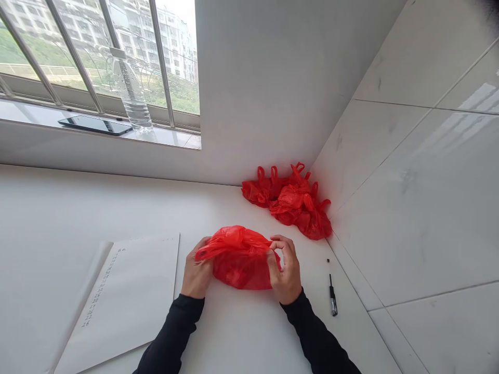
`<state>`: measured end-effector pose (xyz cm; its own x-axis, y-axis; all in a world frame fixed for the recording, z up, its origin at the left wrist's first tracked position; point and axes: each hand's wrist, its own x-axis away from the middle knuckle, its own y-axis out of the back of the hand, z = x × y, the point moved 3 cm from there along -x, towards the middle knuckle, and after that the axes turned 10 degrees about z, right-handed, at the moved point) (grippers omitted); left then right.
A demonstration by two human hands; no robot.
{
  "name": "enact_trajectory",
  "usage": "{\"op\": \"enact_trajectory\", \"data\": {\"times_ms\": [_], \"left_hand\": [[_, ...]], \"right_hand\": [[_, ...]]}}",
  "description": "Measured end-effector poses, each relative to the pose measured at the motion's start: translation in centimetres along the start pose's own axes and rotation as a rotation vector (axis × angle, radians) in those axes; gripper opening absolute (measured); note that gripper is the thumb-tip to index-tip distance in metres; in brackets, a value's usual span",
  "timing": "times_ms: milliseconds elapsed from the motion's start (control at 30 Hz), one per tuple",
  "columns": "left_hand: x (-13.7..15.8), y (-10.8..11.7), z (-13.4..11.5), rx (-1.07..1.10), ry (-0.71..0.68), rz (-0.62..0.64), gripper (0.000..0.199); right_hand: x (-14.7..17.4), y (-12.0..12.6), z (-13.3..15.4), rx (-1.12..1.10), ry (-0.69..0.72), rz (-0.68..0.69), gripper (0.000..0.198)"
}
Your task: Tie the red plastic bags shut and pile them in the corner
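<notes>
A red plastic bag (241, 262) hangs between my two hands above the white table, its upper part gathered and crumpled. My left hand (198, 272) is closed on the bag's left end, with some of its fingers hidden behind the plastic. At the right end, my right hand (286, 270) pinches the bag's edge between thumb and fingers, the fingers curved in a ring. What the bag holds, if anything, cannot be made out through the plastic.
Several red plastic bags (294, 202) lie heaped in the table's back corner. An open notebook (132, 291) with writing lies left, and a pen (332, 298) and small black piece (328, 260) right. A water bottle (134, 101) and phone (95, 124) occupy the windowsill.
</notes>
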<state>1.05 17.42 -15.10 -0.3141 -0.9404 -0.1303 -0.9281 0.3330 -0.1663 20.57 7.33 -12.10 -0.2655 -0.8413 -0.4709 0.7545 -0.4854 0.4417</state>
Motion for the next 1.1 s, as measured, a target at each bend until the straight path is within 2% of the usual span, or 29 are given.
{"op": "enact_trajectory", "data": {"times_ms": [100,167,233,267,333,400,467,567,600,667,733,767,800,900,933,1000,1100], "left_hand": [[-0.4,1.3,0.7,0.028,0.030,-0.120,0.036],[-0.4,1.6,0.3,0.012,0.018,-0.138,0.046],[-0.1,1.2,-0.6,-0.099,-0.058,-0.127,0.058],[0.1,0.8,-1.2,-0.181,-0.113,-0.111,0.057],[0.5,0.0,-2.0,-0.346,-0.219,-0.078,0.040],[0.8,-0.1,-2.2,-0.412,-0.260,-0.086,0.025],[0.7,0.7,-1.8,-0.380,-0.192,-0.187,0.029],[0.5,2.7,-1.1,-0.273,-0.017,-0.373,0.037],[0.4,3.2,-1.1,-0.257,0.010,-0.398,0.036],[0.3,3.7,-1.5,-0.271,-0.040,-0.379,0.035],[0.0,3.7,-2.5,-0.383,-0.186,-0.316,0.054],[-0.2,3.4,-3.2,-0.486,-0.269,-0.275,0.063],[-0.5,3.1,-3.8,-0.607,-0.341,-0.232,0.064],[-2.0,2.5,-5.6,-0.894,-0.398,-0.063,0.032],[-2.7,2.4,-6.1,-0.932,-0.382,-0.011,0.024],[-4.0,2.5,-7.5,-0.960,-0.337,0.033,0.022],[-5.2,2.9,-10.1,-0.968,-0.287,-0.057,0.023]], "right_hand": [[-0.2,1.0,-1.3,-0.099,-0.078,-0.164,0.015],[-0.3,1.2,-1.7,-0.187,-0.085,-0.163,0.019],[-0.3,1.0,-1.5,-0.228,-0.076,-0.100,0.028],[-0.3,0.9,-1.2,-0.220,-0.079,-0.055,0.036],[-0.1,0.5,-0.5,-0.158,-0.099,0.067,0.040],[0.0,0.2,0.0,-0.089,-0.099,0.169,0.023],[0.0,0.4,-0.2,-0.077,-0.111,0.141,0.018],[-0.4,1.5,-1.1,-0.162,-0.166,-0.075,0.023],[-0.9,1.8,-1.1,-0.191,-0.170,-0.096,0.025],[-2.5,1.8,-0.3,-0.229,-0.156,-0.009,0.025],[-4.6,1.4,1.4,-0.215,-0.125,0.158,0.026],[-5.7,1.1,2.4,-0.182,-0.099,0.222,0.035],[-6.9,0.9,3.3,-0.129,-0.056,0.253,0.046],[-9.6,-0.4,4.5,0.017,0.026,0.301,0.063],[-10.1,-0.9,4.4,0.043,0.007,0.336,0.062],[-10.6,-2.0,3.9,0.060,-0.063,0.426,0.049],[-10.5,-2.5,3.7,0.023,-0.090,0.510,0.018]]}}
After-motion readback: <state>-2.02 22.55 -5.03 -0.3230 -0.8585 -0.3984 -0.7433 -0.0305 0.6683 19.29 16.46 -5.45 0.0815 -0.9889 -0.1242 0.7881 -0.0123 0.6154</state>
